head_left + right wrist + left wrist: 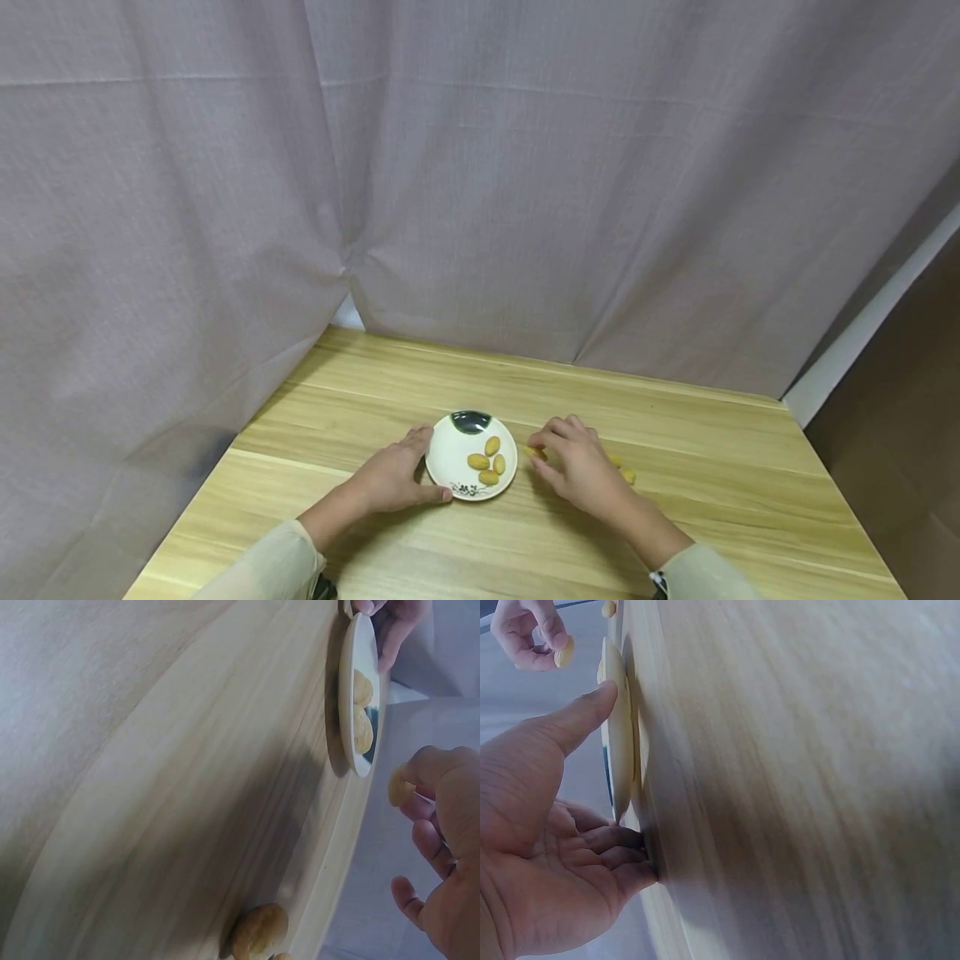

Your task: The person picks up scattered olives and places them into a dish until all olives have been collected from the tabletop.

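Note:
A small round white plate (448, 457), with a dark green patch at its far rim and a flower motif at the near one, lies flat on the table. Several oval yellow-brown pieces, nut-like in shape, rest on its right half, one of them a plump piece (477, 461). My left hand (392, 479) holds the plate from the left, thumb at the near rim and fingers at the far left edge. Just right of the plate, my right hand (577, 467) pinches one more oval piece (400, 786) between thumb and fingertips, raised above the tabletop.
Beyond the right hand, a few loose oval pieces (628, 476) lie on the wooden table (720, 467), partly hidden by that hand. A grey-mauve curtain (480, 208) hangs along the table's back and left edges. A brown surface (900, 433) borders the right side.

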A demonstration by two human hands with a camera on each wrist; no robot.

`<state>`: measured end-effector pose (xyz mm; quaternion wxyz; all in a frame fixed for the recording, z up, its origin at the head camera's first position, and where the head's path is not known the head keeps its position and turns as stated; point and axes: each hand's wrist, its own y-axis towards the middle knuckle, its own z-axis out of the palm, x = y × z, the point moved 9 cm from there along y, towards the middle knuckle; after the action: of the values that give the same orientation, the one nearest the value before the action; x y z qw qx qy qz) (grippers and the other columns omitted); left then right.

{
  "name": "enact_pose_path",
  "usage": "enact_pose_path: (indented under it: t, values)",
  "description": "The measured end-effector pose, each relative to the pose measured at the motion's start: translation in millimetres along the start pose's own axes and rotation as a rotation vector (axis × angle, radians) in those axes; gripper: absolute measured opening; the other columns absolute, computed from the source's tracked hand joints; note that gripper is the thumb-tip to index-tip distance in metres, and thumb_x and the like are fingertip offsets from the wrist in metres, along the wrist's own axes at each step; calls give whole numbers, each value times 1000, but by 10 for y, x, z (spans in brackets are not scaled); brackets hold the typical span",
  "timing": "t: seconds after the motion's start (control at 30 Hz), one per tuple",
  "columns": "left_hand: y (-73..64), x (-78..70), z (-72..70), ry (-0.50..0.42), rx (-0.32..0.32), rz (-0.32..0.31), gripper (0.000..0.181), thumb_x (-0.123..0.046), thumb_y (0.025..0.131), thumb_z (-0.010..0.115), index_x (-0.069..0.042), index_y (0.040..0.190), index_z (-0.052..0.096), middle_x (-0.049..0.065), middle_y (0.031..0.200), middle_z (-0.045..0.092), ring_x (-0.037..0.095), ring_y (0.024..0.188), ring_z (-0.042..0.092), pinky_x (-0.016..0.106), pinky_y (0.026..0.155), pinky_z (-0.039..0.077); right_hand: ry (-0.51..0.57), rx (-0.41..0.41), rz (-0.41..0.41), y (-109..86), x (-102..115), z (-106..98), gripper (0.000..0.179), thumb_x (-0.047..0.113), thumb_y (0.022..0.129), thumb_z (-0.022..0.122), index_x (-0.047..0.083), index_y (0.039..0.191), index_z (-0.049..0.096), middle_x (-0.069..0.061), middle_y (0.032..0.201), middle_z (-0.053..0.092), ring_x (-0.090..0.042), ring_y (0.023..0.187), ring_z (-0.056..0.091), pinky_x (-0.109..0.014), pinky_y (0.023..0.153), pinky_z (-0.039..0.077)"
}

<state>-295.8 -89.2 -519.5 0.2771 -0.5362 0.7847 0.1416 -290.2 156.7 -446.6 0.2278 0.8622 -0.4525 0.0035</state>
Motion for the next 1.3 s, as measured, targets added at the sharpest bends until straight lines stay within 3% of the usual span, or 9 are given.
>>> enact_pose_path:
  t: [0.3,1.3]
  values:
    - [-8,-20,-9,-10,-4,5,124,-58,85,92,11,169,31,31,175,36,48,165,36,64,135,33,24,-23,-39,41,102,15,21,15,88,94,15,106,83,6,102,75,-9,97,57,-32,83,47]
    - [-4,-18,-8,-10,-10,9,124,-59,85,91,10,169,31,30,175,37,47,165,36,64,135,34,23,34,-50,191,290,242,20,20,92,91,17,110,83,5,108,77,-11,99,57,-32,84,48]
